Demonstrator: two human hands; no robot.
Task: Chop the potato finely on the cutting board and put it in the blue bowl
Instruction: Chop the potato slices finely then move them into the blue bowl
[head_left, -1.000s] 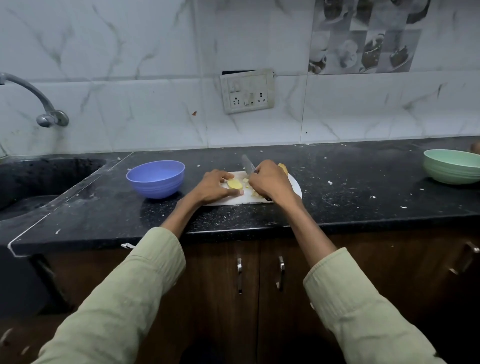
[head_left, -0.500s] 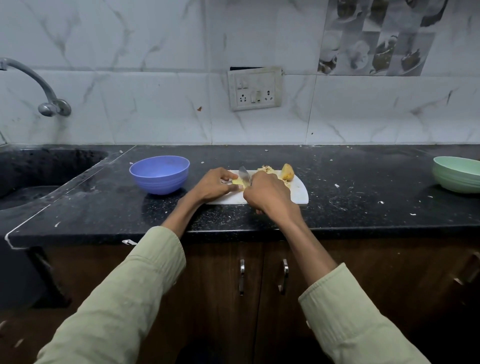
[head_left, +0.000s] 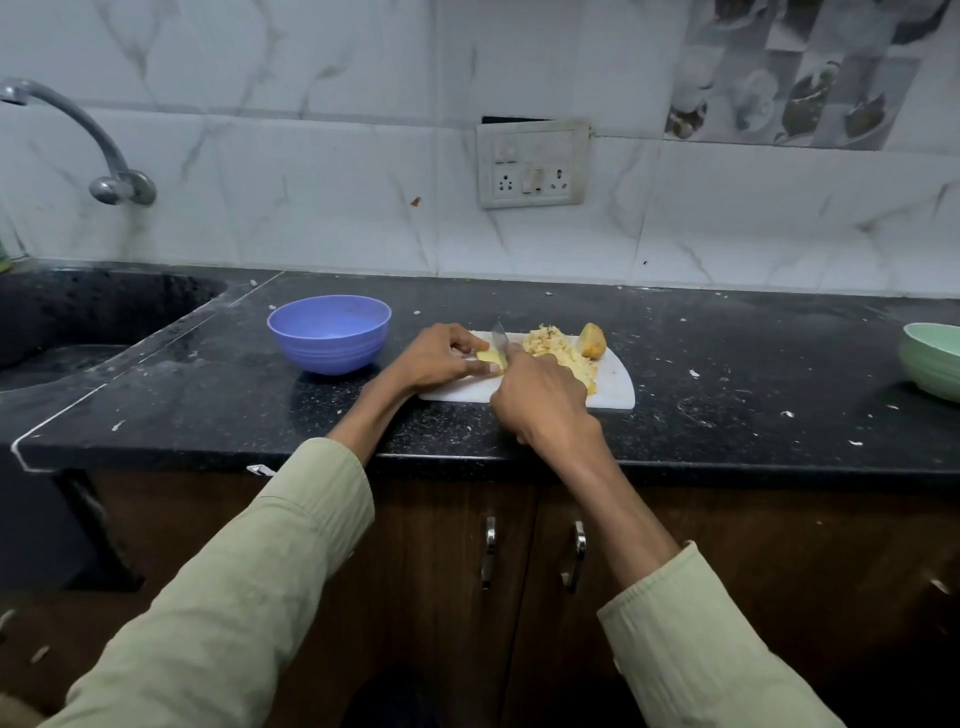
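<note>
On the white cutting board (head_left: 613, 387) at the middle of the worktop (head_left: 208, 395), I am partway through the chopping. My left hand (head_left: 441, 358) holds a pale potato piece (head_left: 490, 357) down, fingers (head_left: 470, 366) curled and pressing on it. My right hand (head_left: 540, 400) is closed around the knife handle, which it hides; only the blade (head_left: 498, 338) shows, tip toward twelve o'clock, edge set against the piece. A heap of chopped potato (head_left: 556, 351) lies at about two o'clock from the blade, and just beyond it sits an uncut chunk (head_left: 592, 340) with skin on. The blue bowl (head_left: 329, 332) stands at nine o'clock from the board, just beside it, and looks empty. So I judge some of the cutting done, this piece and the chunk left, and none moved to the bowl yet.
</note>
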